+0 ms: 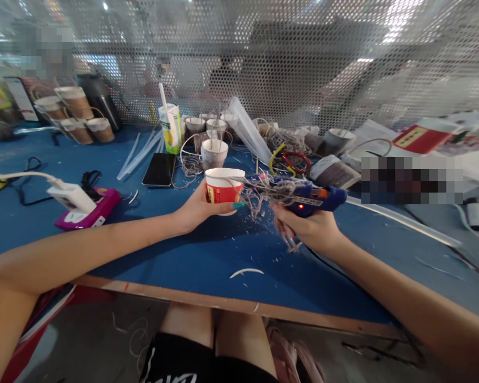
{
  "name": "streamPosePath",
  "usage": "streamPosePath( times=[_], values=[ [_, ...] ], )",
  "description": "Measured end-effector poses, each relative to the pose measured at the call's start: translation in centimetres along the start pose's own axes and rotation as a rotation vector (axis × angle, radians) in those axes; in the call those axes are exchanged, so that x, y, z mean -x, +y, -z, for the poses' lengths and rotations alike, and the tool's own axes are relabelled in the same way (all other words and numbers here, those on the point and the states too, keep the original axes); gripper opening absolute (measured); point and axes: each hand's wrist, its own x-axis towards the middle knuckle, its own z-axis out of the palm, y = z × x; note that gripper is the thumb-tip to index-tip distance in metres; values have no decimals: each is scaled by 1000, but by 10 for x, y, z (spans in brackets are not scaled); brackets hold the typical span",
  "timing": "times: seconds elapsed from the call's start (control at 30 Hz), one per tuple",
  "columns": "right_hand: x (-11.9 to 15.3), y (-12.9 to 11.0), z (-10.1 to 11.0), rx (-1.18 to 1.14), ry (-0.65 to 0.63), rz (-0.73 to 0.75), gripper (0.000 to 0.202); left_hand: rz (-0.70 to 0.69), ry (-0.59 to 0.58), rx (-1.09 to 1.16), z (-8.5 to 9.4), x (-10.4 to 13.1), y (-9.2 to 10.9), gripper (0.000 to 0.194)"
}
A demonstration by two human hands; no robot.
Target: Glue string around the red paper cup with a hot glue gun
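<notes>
Above the blue tabletop, my left hand point(193, 208) is wrapped round a red and white paper cup point(223, 187), thumb across its front. My right hand point(309, 229) grips a blue hot glue gun point(309, 194) with a small red light lit. Tangled grey strands cover the gun's front part, and its nozzle end reaches to the cup's rim. A long clear glue stick point(403, 221) sticks out of the gun's back. Behind the cup stands a whitish cup point(214, 154) with thin strands rising from it.
A black phone point(158, 170) lies beside a drink carton point(170, 127) with a straw. At left is a purple power strip point(104, 205) with a white plug. Farther back are several cups, clear glue sticks point(249, 130), red-handled scissors point(297, 162) and a perforated metal screen point(207, 64).
</notes>
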Motion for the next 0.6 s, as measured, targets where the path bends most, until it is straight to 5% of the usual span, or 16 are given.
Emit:
streamPosePath(
  times=[0.6],
  values=[
    [1,-6,-1,-38,23,-37,38,20,24,29,-3,2,6,53]
  ],
)
